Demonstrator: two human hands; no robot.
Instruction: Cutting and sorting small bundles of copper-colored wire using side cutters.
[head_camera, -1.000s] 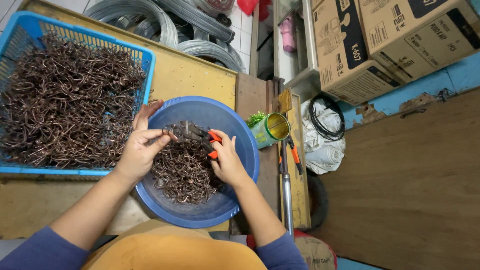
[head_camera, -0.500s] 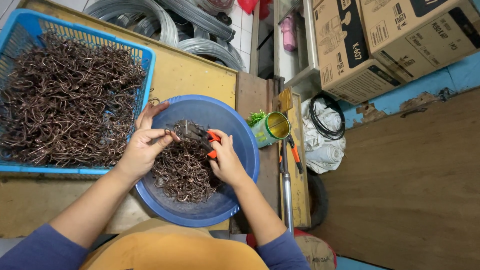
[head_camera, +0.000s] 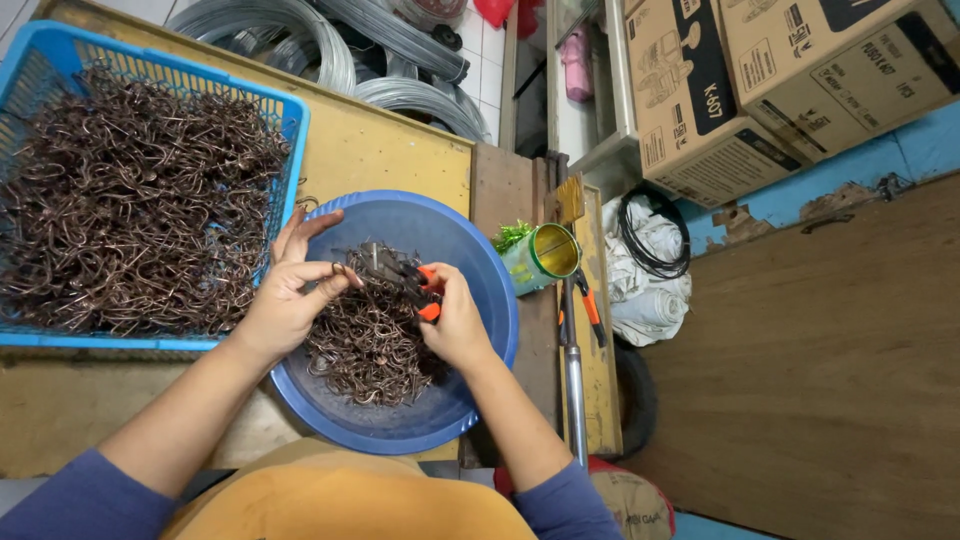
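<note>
A round blue plastic basin sits in front of me with a heap of brown bent wire hooks in it. My left hand hovers over the basin's left side and pinches one small wire hook between thumb and fingers. My right hand grips orange-handled pliers whose jaws point left toward that hook. A large blue plastic basket on the left is piled with many more brown wire hooks.
The basin and basket rest on a yellowish wooden bench. Coils of grey wire lie beyond it. A green-yellow tin can, a long orange-handled tool, cardboard boxes and a white cloth with black cable stand to the right.
My left hand has shifted slightly and now holds a single hook up to the pliers' jaws. The right hand with the pliers stays nearly in place.
</note>
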